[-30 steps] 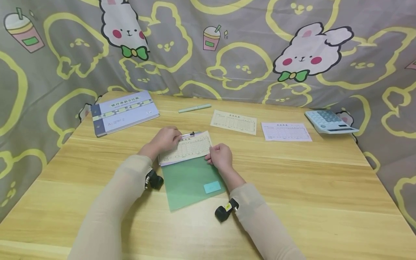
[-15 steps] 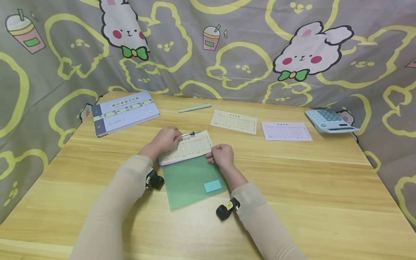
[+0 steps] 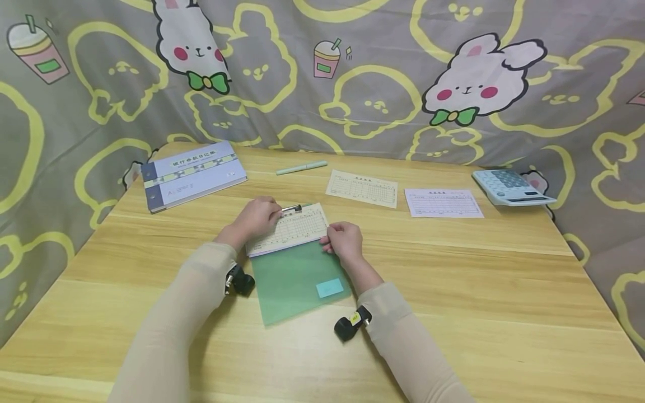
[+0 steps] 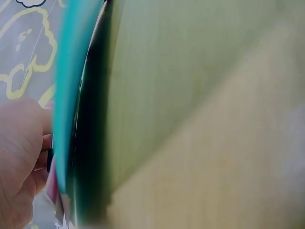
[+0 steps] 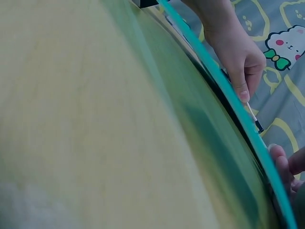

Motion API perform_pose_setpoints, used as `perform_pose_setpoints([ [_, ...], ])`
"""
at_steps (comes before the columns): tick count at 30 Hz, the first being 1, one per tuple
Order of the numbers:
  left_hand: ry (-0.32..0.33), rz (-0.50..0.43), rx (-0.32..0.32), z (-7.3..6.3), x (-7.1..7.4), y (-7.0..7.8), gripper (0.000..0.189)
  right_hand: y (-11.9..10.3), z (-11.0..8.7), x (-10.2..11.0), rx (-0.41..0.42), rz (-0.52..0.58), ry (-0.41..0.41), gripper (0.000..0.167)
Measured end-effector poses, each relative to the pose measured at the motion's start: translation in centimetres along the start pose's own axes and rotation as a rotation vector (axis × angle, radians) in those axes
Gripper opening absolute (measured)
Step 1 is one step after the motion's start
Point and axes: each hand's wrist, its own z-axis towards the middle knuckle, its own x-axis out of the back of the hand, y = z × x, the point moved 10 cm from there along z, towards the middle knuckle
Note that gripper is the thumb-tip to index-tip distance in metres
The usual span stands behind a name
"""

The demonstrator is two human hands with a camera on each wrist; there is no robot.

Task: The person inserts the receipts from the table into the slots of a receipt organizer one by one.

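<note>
A green clip folder (image 3: 292, 285) with a pale blue label (image 3: 330, 288) lies tilted on the table, partly raised from it in the wrist views. Cream printed slips (image 3: 294, 229) lie over its upper part, with a lilac edge below them. My left hand (image 3: 256, 217) is at their top left; in the right wrist view its thumb and fingers pinch the metal clip (image 5: 252, 116), which has a black end. At the slips' right edge, my right hand (image 3: 344, 242) has curled fingers and pinches the paper. Both palms' contact is partly hidden.
A blue account book (image 3: 194, 176) lies at the back left, and a pale green pen (image 3: 301, 168) to its right. Further right are a cream form (image 3: 363, 189), a white form (image 3: 443, 203) and a light blue calculator (image 3: 511, 187). Patterned cloth (image 3: 373, 106) hangs behind.
The cream slips have settled slightly on the folder, and my right hand has shifted a little to the right with their edge. My left hand stays at the clip.
</note>
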Motion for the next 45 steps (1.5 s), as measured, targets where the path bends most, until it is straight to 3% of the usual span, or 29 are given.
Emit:
perform_pose_setpoints([
  [7,0.001,0.056,-0.002,-0.1,-0.1,0.4,0.019,-0.2,-0.1,0.1,0.008,0.027,-0.001,0.029],
  [15,-0.001,0.158,0.003,-0.4,-0.5,0.7,0.021,0.1,-0.5,0.0,-0.01,0.034,-0.012,0.028],
  [19,0.006,0.121,0.018,-0.5,-0.5,0.5,0.021,0.3,-0.3,-0.1,-0.019,0.063,-0.06,0.029],
  [25,0.012,0.061,0.041,-0.6,-0.5,0.1,0.025,0.2,0.3,0.2,-0.052,0.132,-0.231,0.032],
  [30,0.023,0.028,0.056,-0.9,-0.4,-0.1,0.028,-1.4,1.3,2.4,-0.066,0.153,-0.272,0.035],
  [32,0.03,0.021,0.063,-1.0,-0.2,-0.2,0.028,-2.6,2.1,3.6,-0.039,0.107,-0.277,0.036],
  [35,0.032,0.016,0.067,-1.0,-0.2,-0.3,0.028,-4.3,3.6,5.9,0.025,0.009,-0.253,0.035],
  [39,0.039,0.007,0.069,-0.8,0.0,-0.4,0.027,-5.6,5.9,9.4,0.106,-0.12,-0.142,0.034],
  [45,0.021,-0.049,0.133,-0.8,-0.4,-1.1,0.029,-5.3,8.4,13.4,0.132,-0.256,0.031,0.039],
])
